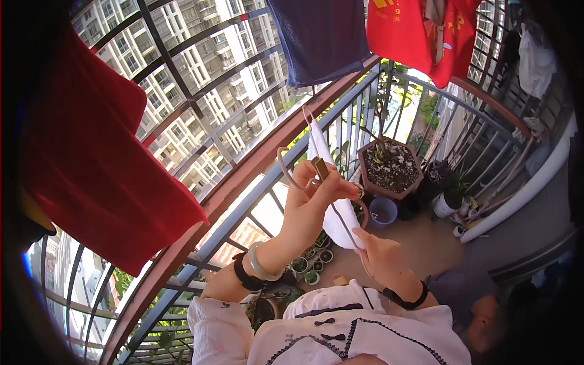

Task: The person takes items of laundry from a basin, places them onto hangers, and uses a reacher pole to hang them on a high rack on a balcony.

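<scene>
My left hand (pixel 310 204) is closed, thumb and fingers pinching a brown clothes peg (pixel 319 166) that points up and away from me. A pale clothes hanger (pixel 283 173) curves out beside those fingers, and its thin bar passes under the hand toward the right. Over the hanger drapes a small white cloth (pixel 340 224), partly hidden behind my left hand. My right hand (pixel 384 258), lower and to the right, is closed round the near end of the hanger, at the cloth's lower corner. Dark bands circle both wrists.
A railing (pixel 243 201) runs diagonally along the left, with window bars beyond. Red fabric (pixel 115 176), a dark blue garment (pixel 319 42) and a red printed garment (pixel 404 36) hang around. Past my hands stand a hexagonal planter (pixel 364 164), a purple pot (pixel 383 213) and a white pipe (pixel 520 182).
</scene>
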Action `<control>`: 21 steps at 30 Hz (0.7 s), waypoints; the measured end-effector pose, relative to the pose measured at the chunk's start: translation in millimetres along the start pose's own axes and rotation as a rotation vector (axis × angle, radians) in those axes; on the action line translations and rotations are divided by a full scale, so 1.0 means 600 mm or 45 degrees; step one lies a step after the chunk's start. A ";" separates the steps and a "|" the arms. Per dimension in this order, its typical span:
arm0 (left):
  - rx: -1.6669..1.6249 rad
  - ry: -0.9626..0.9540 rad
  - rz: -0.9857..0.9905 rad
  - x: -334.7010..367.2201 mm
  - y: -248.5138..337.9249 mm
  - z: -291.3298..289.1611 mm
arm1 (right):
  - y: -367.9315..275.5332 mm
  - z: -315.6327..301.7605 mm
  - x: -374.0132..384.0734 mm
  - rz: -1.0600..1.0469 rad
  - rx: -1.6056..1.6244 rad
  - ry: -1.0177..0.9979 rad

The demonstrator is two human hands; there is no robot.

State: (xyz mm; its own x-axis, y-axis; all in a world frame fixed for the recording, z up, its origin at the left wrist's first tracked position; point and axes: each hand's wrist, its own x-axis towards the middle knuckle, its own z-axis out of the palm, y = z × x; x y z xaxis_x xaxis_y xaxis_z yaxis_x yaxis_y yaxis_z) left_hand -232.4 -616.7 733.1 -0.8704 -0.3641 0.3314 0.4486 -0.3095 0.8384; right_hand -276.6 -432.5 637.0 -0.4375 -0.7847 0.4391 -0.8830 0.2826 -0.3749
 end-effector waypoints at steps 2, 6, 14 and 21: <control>0.000 -0.141 -0.072 0.008 0.001 0.000 | 0.021 -0.020 -0.007 0.027 0.072 -0.028; -0.027 -0.172 -0.139 0.021 0.000 0.001 | 0.050 -0.056 -0.016 0.143 0.768 -0.248; 0.070 -0.093 -0.032 0.020 -0.054 0.023 | 0.046 -0.107 -0.054 0.218 0.782 -0.459; -0.136 0.024 -0.288 0.018 -0.033 0.034 | 0.095 -0.095 -0.085 0.282 0.900 -0.351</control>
State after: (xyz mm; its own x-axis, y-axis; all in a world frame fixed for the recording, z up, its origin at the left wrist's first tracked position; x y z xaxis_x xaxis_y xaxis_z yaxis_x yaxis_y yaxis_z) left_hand -254.6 -596.6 729.0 -0.9476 -0.2909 0.1320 0.2629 -0.4755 0.8395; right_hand -314.3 -344.8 640.1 -0.4510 -0.8857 0.1103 -0.4225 0.1030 -0.9005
